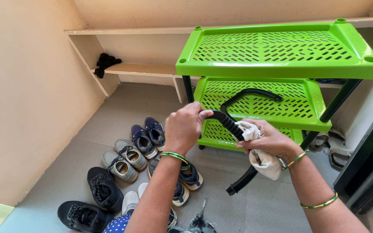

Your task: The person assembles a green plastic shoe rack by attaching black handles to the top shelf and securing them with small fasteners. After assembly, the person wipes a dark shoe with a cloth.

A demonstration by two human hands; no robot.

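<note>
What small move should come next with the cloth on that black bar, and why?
Probably slide the white cloth further down the black bar: the right hand has it wrapped near the top, the left hand steadies the upper end, and the lower length is uncovered.

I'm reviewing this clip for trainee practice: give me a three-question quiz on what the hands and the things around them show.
1. True or false: the left hand grips the black bar.
2. What does the right hand press against the bar? A) sponge B) white cloth C) brush
3. Fill in: the shoes lie on the ___ beside the green rack.

Key: 1 true; 2 B; 3 floor.
</note>
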